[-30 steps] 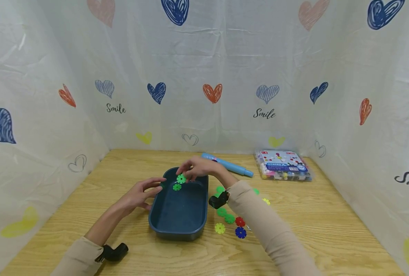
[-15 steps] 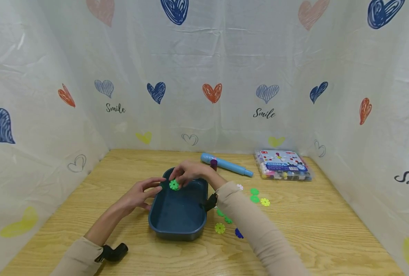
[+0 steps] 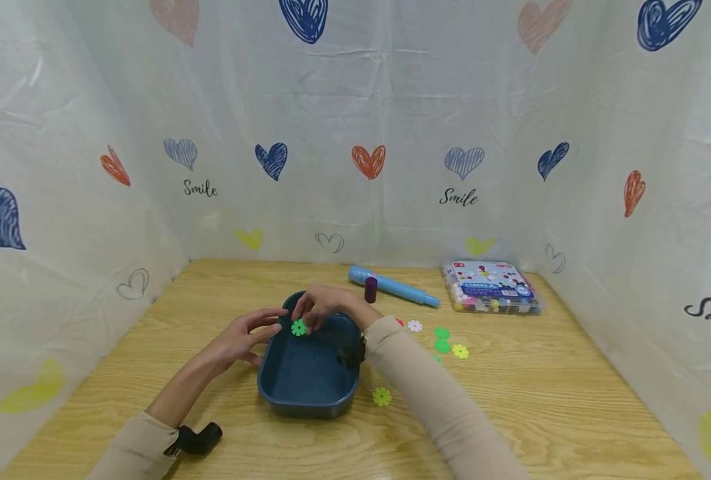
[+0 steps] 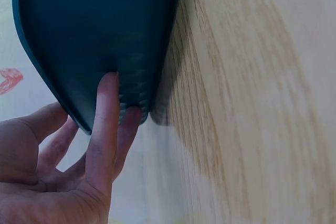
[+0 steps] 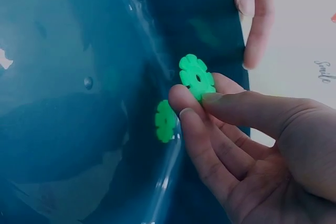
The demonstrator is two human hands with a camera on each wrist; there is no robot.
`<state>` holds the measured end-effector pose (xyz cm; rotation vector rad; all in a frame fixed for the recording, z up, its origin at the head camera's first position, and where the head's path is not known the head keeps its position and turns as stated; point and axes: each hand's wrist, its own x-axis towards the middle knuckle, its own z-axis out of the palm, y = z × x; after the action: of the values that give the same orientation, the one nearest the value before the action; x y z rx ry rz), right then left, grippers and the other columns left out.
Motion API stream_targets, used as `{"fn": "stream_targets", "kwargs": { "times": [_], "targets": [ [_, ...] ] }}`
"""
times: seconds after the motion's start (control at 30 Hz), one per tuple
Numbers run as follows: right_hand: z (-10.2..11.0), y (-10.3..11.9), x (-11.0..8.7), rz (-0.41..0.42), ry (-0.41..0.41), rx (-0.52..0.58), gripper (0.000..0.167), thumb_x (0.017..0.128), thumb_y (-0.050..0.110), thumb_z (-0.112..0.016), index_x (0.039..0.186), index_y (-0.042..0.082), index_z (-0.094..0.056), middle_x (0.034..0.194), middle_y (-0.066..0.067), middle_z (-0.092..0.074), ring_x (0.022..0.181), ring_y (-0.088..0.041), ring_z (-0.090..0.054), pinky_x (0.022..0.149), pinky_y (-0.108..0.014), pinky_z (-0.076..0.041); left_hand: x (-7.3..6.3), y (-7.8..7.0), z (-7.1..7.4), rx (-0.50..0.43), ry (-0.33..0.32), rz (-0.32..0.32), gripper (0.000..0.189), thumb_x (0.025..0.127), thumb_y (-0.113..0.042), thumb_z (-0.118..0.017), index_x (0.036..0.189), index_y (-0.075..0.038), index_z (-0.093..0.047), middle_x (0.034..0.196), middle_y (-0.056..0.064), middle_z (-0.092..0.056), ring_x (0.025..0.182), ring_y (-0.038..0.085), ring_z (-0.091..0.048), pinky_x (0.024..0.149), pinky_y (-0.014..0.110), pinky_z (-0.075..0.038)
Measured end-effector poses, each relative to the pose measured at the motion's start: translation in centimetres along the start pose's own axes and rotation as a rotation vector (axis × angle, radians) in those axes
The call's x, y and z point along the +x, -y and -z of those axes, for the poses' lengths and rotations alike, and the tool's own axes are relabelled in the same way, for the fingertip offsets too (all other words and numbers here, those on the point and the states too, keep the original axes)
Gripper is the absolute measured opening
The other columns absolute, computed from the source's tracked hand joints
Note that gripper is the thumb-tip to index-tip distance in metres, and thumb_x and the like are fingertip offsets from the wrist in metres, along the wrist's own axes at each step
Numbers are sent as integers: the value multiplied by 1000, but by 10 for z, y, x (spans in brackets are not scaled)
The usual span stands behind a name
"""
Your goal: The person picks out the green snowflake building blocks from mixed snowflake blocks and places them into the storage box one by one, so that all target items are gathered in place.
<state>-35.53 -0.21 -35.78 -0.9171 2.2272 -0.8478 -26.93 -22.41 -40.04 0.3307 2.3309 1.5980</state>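
Green disc (image 5: 191, 71): one, at the far left of the tray (image 3: 310, 383), pinched between thumb and fingertips of the right hand (image 3: 326, 305).
Left hand (image 3: 244, 339): fingers extended, unclasped, touching the tray's left side.
Loose discs (image 3: 442, 346): several, right of tray.
Farther back: blue tube (image 3: 397, 289), purple cylinder (image 3: 370, 291), box (image 3: 493, 288).

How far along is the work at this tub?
Done: the tub is set out, the left hand touching its side. In hand: the right hand pinches a green disc over it; another green shape there, placed disc or reflection, is unclear. Left, probably: loose discs on the table.
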Motion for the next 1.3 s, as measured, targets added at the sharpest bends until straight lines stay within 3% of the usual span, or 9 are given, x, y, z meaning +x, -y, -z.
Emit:
{"fn": "stream_targets", "kwargs": {
  "times": [0.57, 0.8, 1.1, 1.3],
  "targets": [
    [-6, -4, 1, -131, 37, -29, 26, 94, -4, -57, 117, 0, -68, 104, -12, -69, 88, -27, -73, 79, -32, -59, 0, -1, 1, 2, 6, -2, 55, 99, -37, -57, 148, -16, -42, 155, 23, -35, 132, 45, -48, 59, 36, -57],
    [-6, -9, 1, -129, 6, -26, 25, 96, -4, -55, 117, -3, -68, 107, -17, -71, 92, -30, -73, 78, -32, -60, -1, -1, 0, 2, 7, -5, 55, 100, -36, -57, 148, -15, -42, 155, 23, -35, 132, 45, -49, 59, 37, -58],
    [-5, -8, 0, -113, 41, -9, 26, 97, -2, -56, 121, -3, -66, 108, -18, -71, 97, -31, -72, 82, -34, -59, -1, -1, 0, 1, 4, -7, 54, 100, -36, -56, 148, -15, -42, 154, 24, -36, 130, 43, -51, 59, 37, -58],
    [6, -4, -7, -72, 57, 11, 30, 97, -2, -54, 126, -6, -61, 116, -24, -68, 99, -34, -71, 84, -35, -59, -1, -1, 0, 0, 2, 0, 54, 100, -36, -57, 147, -15, -43, 154, 23, -36, 129, 42, -52, 59, 36, -58]
  ]
}}
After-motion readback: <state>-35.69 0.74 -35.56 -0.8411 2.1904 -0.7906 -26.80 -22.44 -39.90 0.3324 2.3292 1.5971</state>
